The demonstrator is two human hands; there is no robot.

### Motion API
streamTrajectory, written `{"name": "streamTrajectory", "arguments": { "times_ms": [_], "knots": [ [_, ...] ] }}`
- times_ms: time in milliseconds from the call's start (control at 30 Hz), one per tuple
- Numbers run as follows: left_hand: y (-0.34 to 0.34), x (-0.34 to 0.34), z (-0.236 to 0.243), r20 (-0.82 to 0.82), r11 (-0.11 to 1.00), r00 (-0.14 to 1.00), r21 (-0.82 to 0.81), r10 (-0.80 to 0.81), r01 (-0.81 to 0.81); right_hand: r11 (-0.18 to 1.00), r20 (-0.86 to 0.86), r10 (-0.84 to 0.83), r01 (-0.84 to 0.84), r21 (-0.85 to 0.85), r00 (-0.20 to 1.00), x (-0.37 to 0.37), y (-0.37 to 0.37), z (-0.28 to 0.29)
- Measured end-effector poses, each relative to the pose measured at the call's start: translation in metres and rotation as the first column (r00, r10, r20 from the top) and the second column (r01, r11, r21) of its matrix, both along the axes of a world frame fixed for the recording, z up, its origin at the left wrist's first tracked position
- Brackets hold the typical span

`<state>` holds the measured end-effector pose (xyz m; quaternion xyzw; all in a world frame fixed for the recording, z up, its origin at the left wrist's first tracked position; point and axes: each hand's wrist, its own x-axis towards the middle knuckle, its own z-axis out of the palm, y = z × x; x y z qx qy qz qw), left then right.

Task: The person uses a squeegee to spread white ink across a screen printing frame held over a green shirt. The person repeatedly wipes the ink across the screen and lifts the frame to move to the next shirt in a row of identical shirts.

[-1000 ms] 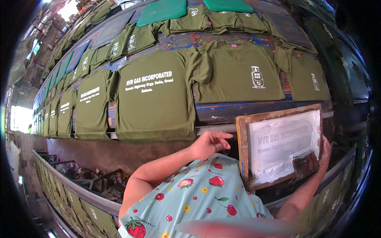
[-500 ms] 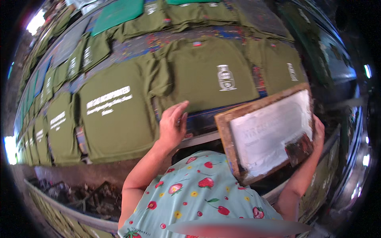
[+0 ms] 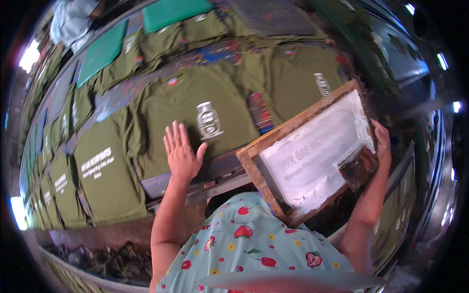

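Observation:
My left hand (image 3: pixel 183 152) lies flat, fingers spread, at the lower part of an olive green T-shirt (image 3: pixel 178 105) with a white chest print. Whether the palm presses on the cloth or hovers just over it, I cannot tell. My right hand (image 3: pixel 382 141) grips the right side of a wooden screen printing frame (image 3: pixel 253 155), held tilted in front of me. White ink coats its mesh (image 3: pixel 303 171), and faint lettering shows through. A dark brown, block-like squeegee (image 3: pixel 359 168) rests on the mesh near my right forearm. My right fingertips are partly hidden behind the frame.
More olive shirts (image 3: pixel 100 171) with white prints lie in rows along the long table. Another printed shirt (image 3: pixel 293 80) is beyond the frame. Green boards (image 3: pixel 102 53) and a grey board (image 3: pixel 273 19) sit farther back. A person in light blue (image 3: pixel 73 22) is at the far left.
The shirts have shifted left in the picture as my view moved. My left hand has spread its fingers and now reaches over the shirt. The printing frame stays in my right hand.

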<state>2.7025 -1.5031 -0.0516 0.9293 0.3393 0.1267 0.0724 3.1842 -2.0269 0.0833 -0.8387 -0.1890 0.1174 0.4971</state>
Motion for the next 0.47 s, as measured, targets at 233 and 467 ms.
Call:
{"name": "streamTrajectory", "arguments": {
  "times_ms": [233,467],
  "knots": [
    [-0.089,0.035,0.044,0.599,0.640,0.801,-0.612,-0.010,0.465,0.992,-0.109,0.071,-0.059,0.110,0.991,0.003,-0.043,0.013],
    [-0.141,0.088,0.058,0.433,-0.158,0.813,-0.901,-0.390,0.404,0.993,-0.146,0.023,-0.007,0.115,0.989,-0.021,-0.084,0.012]
  ]
}}
